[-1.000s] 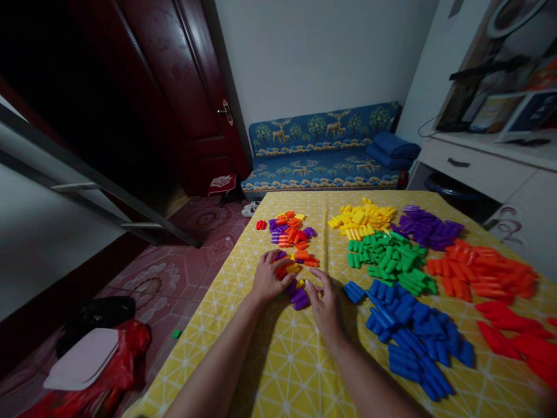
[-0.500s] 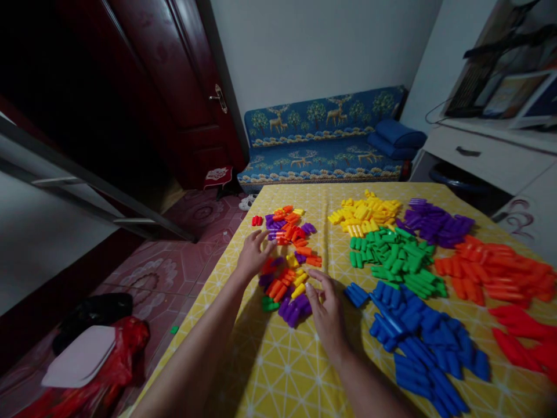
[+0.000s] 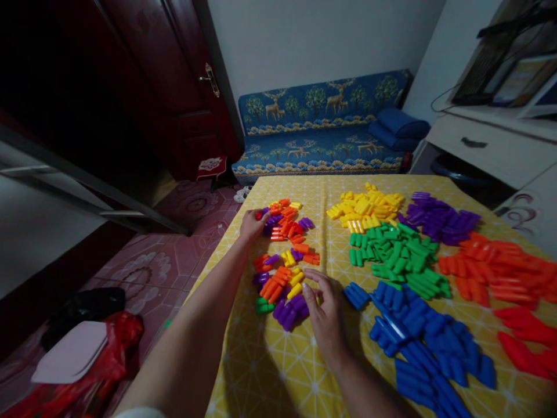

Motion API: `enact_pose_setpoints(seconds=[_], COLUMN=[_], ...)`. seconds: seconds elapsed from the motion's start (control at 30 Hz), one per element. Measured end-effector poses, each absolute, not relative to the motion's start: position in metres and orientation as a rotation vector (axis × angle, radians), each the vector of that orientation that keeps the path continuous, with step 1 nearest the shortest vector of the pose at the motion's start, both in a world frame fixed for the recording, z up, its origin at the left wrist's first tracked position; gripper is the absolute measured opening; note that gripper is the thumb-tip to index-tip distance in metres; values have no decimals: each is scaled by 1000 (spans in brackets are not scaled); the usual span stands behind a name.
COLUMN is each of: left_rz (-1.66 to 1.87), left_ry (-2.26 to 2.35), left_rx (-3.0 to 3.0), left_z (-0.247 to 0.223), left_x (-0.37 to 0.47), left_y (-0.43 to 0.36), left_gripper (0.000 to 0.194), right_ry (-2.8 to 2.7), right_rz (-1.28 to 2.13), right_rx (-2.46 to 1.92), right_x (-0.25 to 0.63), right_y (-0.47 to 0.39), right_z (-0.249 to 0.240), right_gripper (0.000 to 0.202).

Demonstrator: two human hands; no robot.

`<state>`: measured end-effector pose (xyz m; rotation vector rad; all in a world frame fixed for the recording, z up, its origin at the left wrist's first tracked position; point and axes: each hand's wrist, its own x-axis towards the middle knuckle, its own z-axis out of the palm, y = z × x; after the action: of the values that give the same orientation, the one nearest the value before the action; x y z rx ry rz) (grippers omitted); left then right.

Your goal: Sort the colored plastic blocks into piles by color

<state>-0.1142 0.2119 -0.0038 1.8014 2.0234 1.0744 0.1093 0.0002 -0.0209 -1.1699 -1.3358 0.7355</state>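
My left hand (image 3: pixel 251 224) reaches to the far left of the mixed heap, its fingers closed on a small red plastic block (image 3: pixel 259 215). Orange blocks (image 3: pixel 287 223) and purple blocks (image 3: pixel 272 222) lie beside those fingertips. My right hand (image 3: pixel 322 299) rests low at the heap's near right side, fingers apart and nothing held. Its fingertips are close to some yellow blocks (image 3: pixel 296 284) and a purple cluster (image 3: pixel 290 312). A green block (image 3: pixel 264 306) lies at the heap's near left edge.
Sorted piles cover the right side of the yellow tablecloth (image 3: pixel 282 371): yellow (image 3: pixel 365 208), purple (image 3: pixel 441 219), green (image 3: pixel 395 252), orange (image 3: pixel 500 268), blue (image 3: pixel 426 331) and red (image 3: pixel 526 339). Beyond the table stands a blue patterned sofa (image 3: pixel 304 139); a white cabinet (image 3: pixel 483 148) is at right.
My left hand has moved away from me and closed on the red block at the far left. My right hand stays nearly in place. The view has shifted slightly.
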Motion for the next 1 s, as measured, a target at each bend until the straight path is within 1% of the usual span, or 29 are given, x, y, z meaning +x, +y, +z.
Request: enact_pose_setpoints(seconds=[0.27,0.4,0.47,0.6,0.67,0.7,0.83,1.0], left_rz=[979,884,861,1043,1085,1046,696,360], left_ry=[1725,1461,1402,1508,1637,1701,1896,1934], left_rx=[2025,2125,2134,2212,2216,2210,2175,2151], left_z=[0,10,16,22,22,22,27,33], left_x=[-102,-96,-93,-84,-76,-72,-49,-26], left_y=[167,141,137,159,181,192,233,264], left_gripper=[29,32,32,29,33,37,59,73], right_ry=[-1333,-1330,-1321,-1319,-1333,-1338,-1340,-1334], right_rz=[716,712,704,714,728,733,730,739], right_rx=[-1177,-1181,-1182,-1179,-1183,-1189,-1213,-1221], right_x=[108,109,108,108,108,109,109,109], right_y=[0,0,0,0,0,-1,-2,-3], right_z=[-22,-23,-22,-21,-21,-22,-26,-26], right_gripper=[25,27,27,25,25,25,25,26])
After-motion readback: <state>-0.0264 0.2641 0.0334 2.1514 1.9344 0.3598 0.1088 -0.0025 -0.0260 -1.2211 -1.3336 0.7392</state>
